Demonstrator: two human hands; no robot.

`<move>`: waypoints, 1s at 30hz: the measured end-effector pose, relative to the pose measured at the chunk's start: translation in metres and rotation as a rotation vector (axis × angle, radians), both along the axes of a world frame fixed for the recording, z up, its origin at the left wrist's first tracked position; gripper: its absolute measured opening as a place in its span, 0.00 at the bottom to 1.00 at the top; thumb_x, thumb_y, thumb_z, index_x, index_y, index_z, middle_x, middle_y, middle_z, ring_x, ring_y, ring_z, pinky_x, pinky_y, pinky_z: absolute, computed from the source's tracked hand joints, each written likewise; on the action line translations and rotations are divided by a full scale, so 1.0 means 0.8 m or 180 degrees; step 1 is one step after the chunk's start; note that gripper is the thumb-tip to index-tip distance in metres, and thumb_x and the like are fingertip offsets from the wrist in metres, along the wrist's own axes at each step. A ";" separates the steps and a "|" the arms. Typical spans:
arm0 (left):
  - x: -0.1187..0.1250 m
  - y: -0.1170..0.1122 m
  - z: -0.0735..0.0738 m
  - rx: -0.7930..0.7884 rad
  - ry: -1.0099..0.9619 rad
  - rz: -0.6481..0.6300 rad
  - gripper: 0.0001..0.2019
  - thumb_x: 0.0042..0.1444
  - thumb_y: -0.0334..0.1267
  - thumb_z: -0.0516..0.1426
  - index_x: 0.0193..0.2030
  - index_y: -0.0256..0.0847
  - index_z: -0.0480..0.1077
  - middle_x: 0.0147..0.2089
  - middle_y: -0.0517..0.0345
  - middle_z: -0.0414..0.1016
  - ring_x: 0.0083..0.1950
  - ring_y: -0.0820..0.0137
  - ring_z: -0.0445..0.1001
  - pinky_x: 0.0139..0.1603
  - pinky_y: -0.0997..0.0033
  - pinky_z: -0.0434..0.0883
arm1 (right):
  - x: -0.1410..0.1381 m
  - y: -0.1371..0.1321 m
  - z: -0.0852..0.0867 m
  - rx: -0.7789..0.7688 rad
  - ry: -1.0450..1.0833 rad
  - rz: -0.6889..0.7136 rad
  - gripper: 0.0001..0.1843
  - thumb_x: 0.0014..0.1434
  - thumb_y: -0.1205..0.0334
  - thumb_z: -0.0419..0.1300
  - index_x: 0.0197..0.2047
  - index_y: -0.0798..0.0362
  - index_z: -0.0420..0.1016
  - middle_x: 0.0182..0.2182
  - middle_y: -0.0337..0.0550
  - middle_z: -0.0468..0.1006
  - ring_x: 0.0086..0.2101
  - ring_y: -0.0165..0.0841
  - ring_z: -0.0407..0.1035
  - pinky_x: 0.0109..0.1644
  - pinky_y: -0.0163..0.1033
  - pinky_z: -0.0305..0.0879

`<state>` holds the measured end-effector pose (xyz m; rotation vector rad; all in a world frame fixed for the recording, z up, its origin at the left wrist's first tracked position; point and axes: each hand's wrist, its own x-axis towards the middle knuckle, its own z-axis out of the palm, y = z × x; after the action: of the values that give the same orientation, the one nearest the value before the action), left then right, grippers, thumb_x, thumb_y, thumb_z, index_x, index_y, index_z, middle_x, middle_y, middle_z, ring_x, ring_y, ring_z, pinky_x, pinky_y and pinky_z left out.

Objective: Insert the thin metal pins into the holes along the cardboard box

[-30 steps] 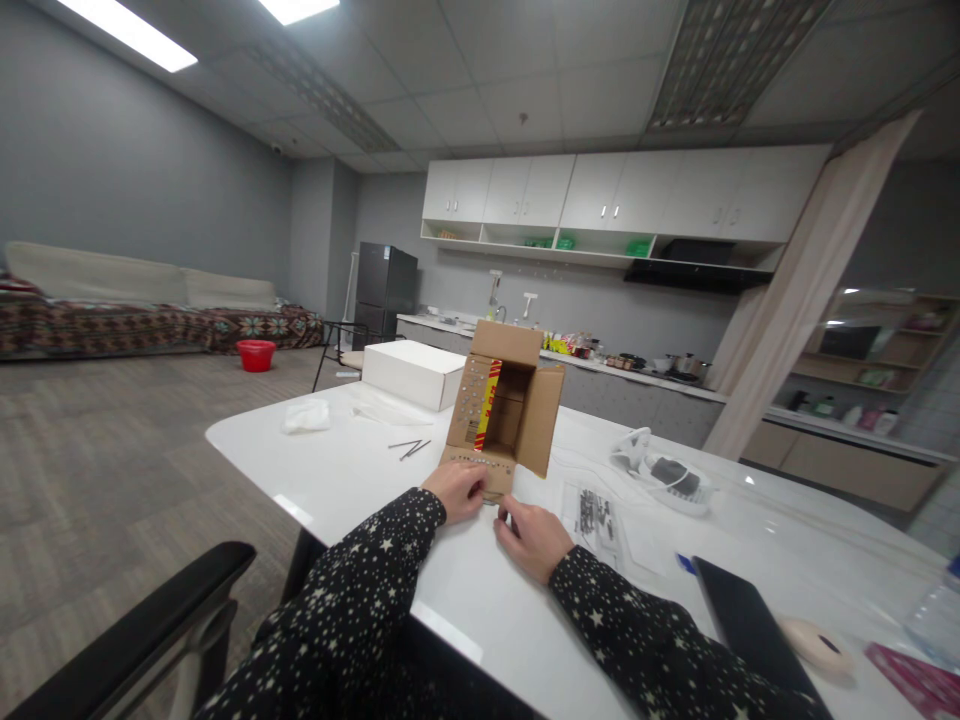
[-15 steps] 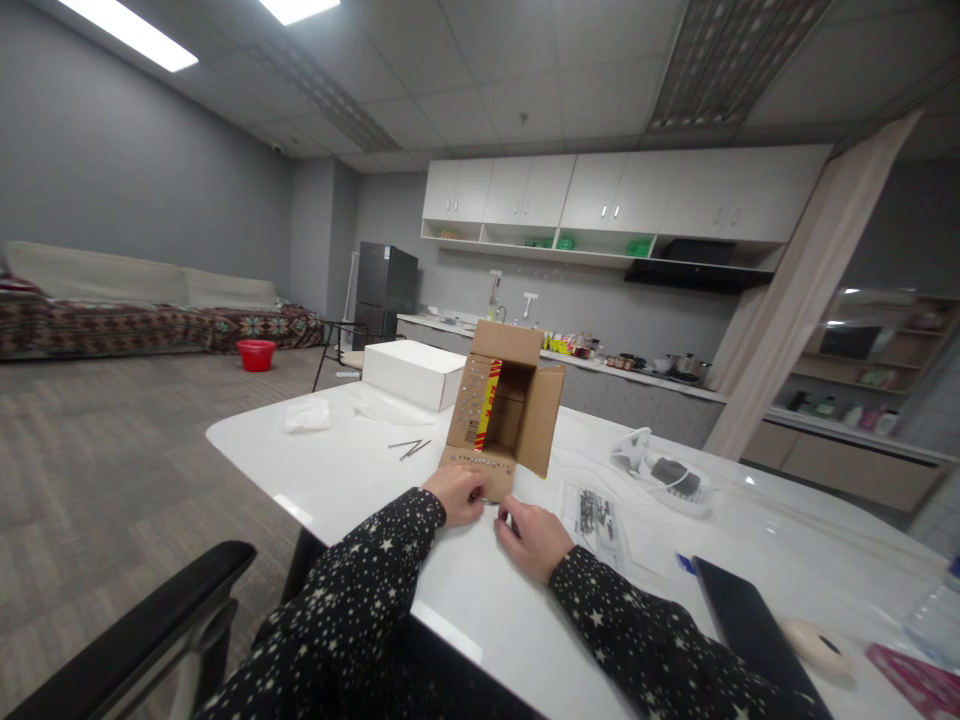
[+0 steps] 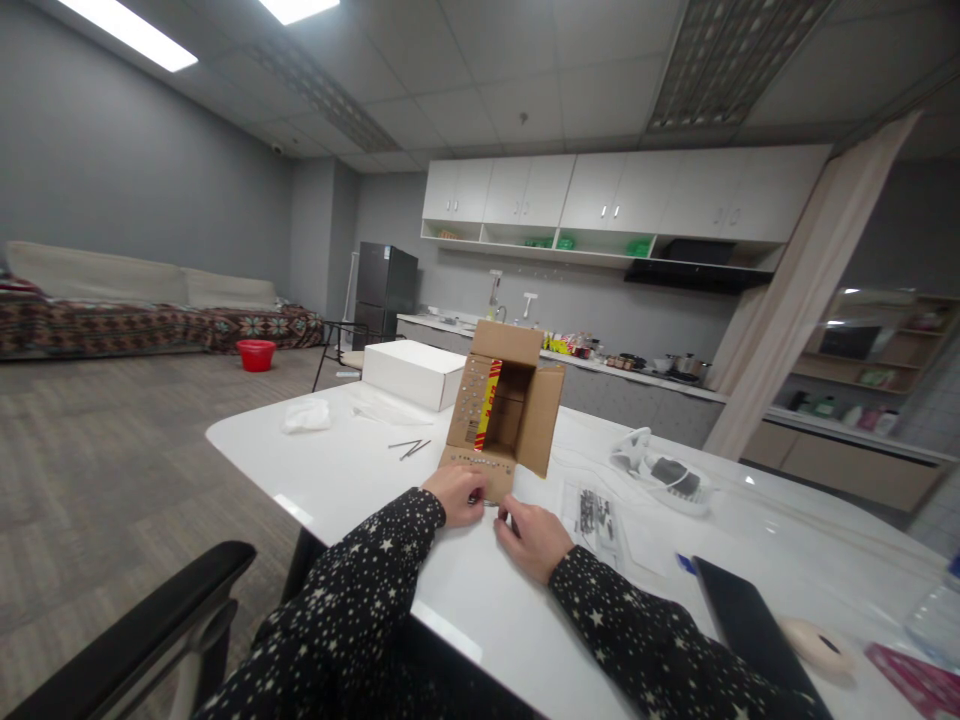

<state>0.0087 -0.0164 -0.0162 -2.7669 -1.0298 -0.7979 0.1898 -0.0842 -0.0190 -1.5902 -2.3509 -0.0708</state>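
Note:
An open cardboard box stands on the white table, its mouth facing me and its flaps spread. Small silvery dots run in rows on its left flap and front flap. My left hand rests at that front flap's near edge with its fingers curled closed. Just right of it, my right hand is closed, thumb and forefinger pinched together. A thin dark piece shows between the two hands, too small to name. What lies inside the fingers is hidden.
Left of the box lie thin metal rods, crumpled white tissue and a white box. To the right are a plastic bag of small dark parts, a white headset-like device, a black tablet-like slab and a beige mouse.

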 end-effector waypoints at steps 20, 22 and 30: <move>-0.002 0.004 0.004 0.0305 -0.0157 0.0240 0.04 0.50 0.33 0.54 0.33 0.41 0.69 0.37 0.54 0.72 0.41 0.65 0.70 0.44 0.66 0.66 | -0.001 0.000 -0.001 -0.0026 0.0059 -0.0004 0.07 0.61 0.61 0.50 0.38 0.50 0.68 0.27 0.37 0.75 0.27 0.29 0.66 0.31 0.33 0.47; -0.003 0.006 0.005 0.0479 -0.0264 0.0393 0.06 0.51 0.32 0.54 0.36 0.41 0.68 0.41 0.53 0.71 0.44 0.64 0.69 0.46 0.64 0.65 | -0.001 0.000 0.000 -0.0020 0.0075 0.0009 0.07 0.61 0.61 0.50 0.38 0.50 0.68 0.27 0.37 0.75 0.27 0.29 0.65 0.31 0.33 0.46; -0.006 0.012 0.000 0.0493 -0.0458 0.0802 0.12 0.51 0.30 0.53 0.44 0.41 0.68 0.49 0.51 0.70 0.50 0.63 0.68 0.50 0.62 0.65 | 0.000 0.002 -0.003 -0.0001 0.0055 0.0015 0.07 0.62 0.60 0.50 0.38 0.50 0.67 0.26 0.36 0.74 0.27 0.28 0.65 0.31 0.33 0.46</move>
<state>0.0043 -0.0070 -0.0161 -2.4196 -1.2516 -1.0014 0.1898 -0.0829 -0.0214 -1.5790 -2.3418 -0.0553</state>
